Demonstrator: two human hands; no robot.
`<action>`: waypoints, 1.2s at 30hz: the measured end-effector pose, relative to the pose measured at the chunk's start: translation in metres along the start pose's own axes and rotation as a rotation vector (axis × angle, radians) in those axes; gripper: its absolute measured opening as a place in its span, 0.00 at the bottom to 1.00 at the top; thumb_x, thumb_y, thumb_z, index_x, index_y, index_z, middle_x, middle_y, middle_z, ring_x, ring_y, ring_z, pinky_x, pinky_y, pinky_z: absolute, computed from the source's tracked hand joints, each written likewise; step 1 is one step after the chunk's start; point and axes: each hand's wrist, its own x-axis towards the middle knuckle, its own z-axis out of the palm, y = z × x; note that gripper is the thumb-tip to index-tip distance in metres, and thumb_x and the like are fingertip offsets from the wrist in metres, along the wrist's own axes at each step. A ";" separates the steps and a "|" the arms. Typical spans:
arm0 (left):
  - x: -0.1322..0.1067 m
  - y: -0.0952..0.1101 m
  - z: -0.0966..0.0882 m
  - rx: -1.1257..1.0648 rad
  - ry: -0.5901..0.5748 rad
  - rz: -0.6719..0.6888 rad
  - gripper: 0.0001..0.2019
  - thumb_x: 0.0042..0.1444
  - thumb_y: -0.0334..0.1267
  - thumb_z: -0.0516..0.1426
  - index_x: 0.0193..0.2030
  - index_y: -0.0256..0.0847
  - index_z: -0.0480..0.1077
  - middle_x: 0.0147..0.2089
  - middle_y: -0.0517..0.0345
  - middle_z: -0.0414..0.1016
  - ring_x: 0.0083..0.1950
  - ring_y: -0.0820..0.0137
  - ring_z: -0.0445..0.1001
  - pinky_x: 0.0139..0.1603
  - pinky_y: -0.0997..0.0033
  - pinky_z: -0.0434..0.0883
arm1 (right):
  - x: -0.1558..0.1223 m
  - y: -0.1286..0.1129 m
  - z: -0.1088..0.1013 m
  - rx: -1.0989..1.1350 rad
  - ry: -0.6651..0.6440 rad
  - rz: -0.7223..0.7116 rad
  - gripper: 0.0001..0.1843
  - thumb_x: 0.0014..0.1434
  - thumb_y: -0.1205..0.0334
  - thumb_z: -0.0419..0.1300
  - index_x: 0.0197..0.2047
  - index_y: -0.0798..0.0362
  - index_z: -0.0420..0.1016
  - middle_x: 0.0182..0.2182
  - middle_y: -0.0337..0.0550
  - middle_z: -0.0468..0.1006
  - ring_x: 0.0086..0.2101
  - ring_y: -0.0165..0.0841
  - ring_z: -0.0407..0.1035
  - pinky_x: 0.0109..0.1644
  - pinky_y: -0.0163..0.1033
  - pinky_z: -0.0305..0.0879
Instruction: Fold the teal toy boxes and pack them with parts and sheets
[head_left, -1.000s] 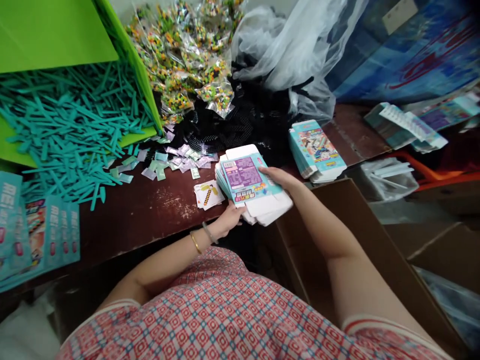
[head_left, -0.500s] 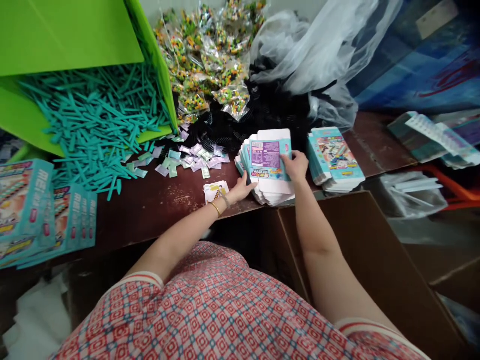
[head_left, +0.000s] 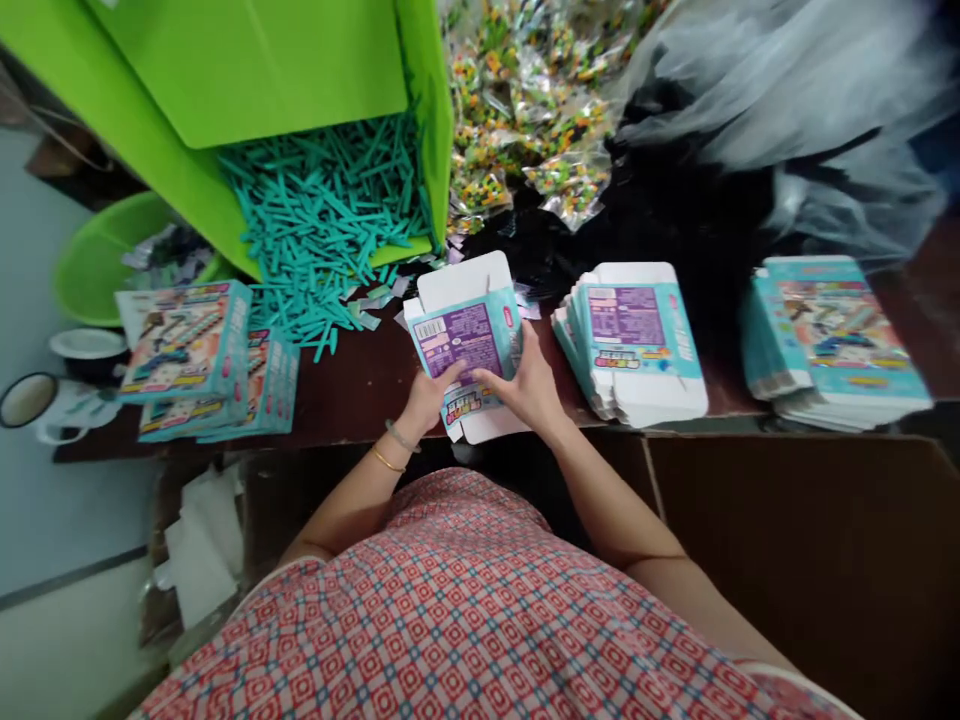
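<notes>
The left hand (head_left: 427,402) and right hand (head_left: 536,388) hold 1 flattened carton (head_left: 474,335), thumbs on its face, at the brown table (head_left: 349,392)'s front edge. Tabletop shows left of it; a carton stack (head_left: 637,318) lies near its right. Beyond stands a green bin (head_left: 300,70) with turquoise sticks (head_left: 330,200).

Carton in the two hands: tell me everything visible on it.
The carton looks like thin printed card: teal, with a purple text panel, barcode, pink mark and colourful lettering. White flaps extend at its far and near ends. It sits slightly askew at the table edge, held by the left hand and right hand, both thumbs on its printed face. Table contact is unclear.
</notes>
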 end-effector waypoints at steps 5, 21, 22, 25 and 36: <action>-0.028 0.007 -0.059 0.158 -0.035 -0.031 0.28 0.38 0.51 0.78 0.43 0.38 0.82 0.44 0.51 0.87 0.45 0.57 0.84 0.55 0.53 0.80 | 0.019 -0.015 0.023 0.038 -0.013 -0.199 0.44 0.63 0.29 0.62 0.73 0.46 0.61 0.77 0.58 0.48 0.77 0.59 0.44 0.77 0.70 0.51; 0.002 0.020 -0.070 0.420 0.434 0.660 0.42 0.55 0.66 0.67 0.67 0.38 0.66 0.61 0.41 0.78 0.59 0.57 0.80 0.66 0.55 0.76 | -0.001 -0.056 0.059 0.472 -0.158 -0.029 0.28 0.75 0.40 0.52 0.64 0.51 0.74 0.51 0.47 0.84 0.49 0.41 0.79 0.58 0.47 0.76; 0.002 0.023 -0.073 0.447 0.394 0.700 0.48 0.55 0.67 0.67 0.73 0.39 0.60 0.65 0.38 0.75 0.61 0.57 0.79 0.67 0.55 0.74 | -0.004 -0.051 0.057 0.474 -0.187 -0.032 0.28 0.75 0.41 0.51 0.65 0.51 0.74 0.50 0.46 0.84 0.49 0.41 0.79 0.57 0.47 0.77; -0.005 0.030 -0.082 0.569 0.309 0.738 0.53 0.56 0.67 0.66 0.79 0.42 0.53 0.74 0.35 0.66 0.70 0.55 0.74 0.73 0.59 0.69 | -0.011 -0.040 0.052 0.399 -0.142 -0.050 0.33 0.75 0.44 0.48 0.76 0.49 0.60 0.66 0.50 0.76 0.63 0.44 0.72 0.68 0.51 0.70; -0.062 0.009 -0.127 0.655 0.494 0.481 0.21 0.69 0.58 0.55 0.35 0.42 0.73 0.35 0.57 0.75 0.40 0.66 0.75 0.51 0.68 0.73 | -0.040 -0.040 0.094 0.425 -0.367 -0.087 0.37 0.75 0.33 0.40 0.38 0.49 0.80 0.37 0.46 0.79 0.41 0.39 0.75 0.53 0.46 0.74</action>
